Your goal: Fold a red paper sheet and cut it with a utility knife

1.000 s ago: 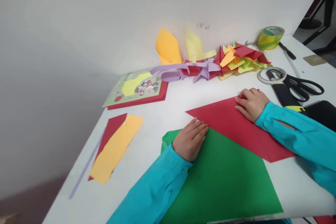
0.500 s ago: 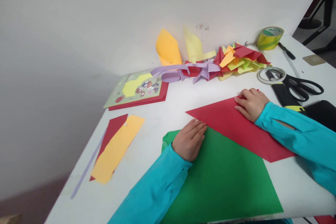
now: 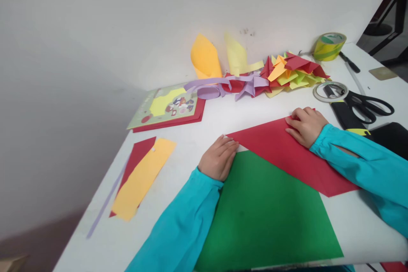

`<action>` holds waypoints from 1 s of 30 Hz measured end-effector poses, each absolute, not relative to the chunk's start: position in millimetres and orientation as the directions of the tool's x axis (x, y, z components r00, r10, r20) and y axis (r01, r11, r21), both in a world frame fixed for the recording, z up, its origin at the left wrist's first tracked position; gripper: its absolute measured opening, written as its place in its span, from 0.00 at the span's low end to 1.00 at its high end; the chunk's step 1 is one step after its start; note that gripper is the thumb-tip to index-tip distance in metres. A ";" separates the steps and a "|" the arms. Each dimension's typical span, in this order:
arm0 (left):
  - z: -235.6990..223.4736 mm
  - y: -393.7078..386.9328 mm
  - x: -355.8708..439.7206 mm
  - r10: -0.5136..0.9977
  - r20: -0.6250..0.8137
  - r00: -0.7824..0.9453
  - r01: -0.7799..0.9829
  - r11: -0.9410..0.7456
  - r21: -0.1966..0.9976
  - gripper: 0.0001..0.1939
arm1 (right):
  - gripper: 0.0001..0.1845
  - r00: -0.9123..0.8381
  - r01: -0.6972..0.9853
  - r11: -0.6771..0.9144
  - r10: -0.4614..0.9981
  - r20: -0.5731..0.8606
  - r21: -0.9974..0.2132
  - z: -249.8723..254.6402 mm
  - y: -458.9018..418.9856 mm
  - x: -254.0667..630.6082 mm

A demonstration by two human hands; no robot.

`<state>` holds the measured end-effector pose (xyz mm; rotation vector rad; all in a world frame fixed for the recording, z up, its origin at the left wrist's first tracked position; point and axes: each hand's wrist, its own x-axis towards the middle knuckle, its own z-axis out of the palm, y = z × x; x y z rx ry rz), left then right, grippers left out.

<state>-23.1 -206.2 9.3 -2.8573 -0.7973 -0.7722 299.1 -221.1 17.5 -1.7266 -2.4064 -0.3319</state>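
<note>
A folded sheet of red paper lies on the table, overlapping the top edge of a large green sheet. At the red paper's left corner my left hand rests palm down, its fingers straight and close together, the tips touching that corner. The heel of this hand and the sleeve cover the green sheet's left edge. My right hand keeps hold of the red paper near its upper edge, with fingers bent and thumb against the surface. Part of the red paper's right side is under my right sleeve.
Black scissors, a white tape roll and a black-and-yellow cutter lie at right. Folded paper pieces and a wide yellow tape roll line the wall. A picture card and an orange strip are on the left.
My left hand has slid left and slightly up along the red paper to its corner. The green sheet's curled edge beside that hand no longer shows. My right hand stays in place.
</note>
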 end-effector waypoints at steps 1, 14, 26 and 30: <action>8.1 -203.5 -26.1 0.472 0.489 0.733 0.513 -0.857 0.059 0.16 | 0.20 -0.320 0.947 0.308 0.912 0.257 0.085 17.7 -221.1 299.0; 1.5 -183.4 -46.9 0.521 0.490 0.699 0.597 -0.802 0.000 0.15 | 0.20 -0.319 0.948 0.304 0.917 0.241 0.096 21.1 -221.8 298.0; 3.2 -185.9 -38.6 0.497 0.506 0.705 0.613 -0.785 -0.084 0.15 | 0.20 -0.312 0.950 0.295 0.922 0.228 0.105 22.7 -222.2 296.8; 4.9 -193.4 -31.7 0.484 0.507 0.713 0.609 -0.787 -0.105 0.14 | 0.19 -0.310 0.951 0.296 0.922 0.232 0.092 22.3 -222.1 296.7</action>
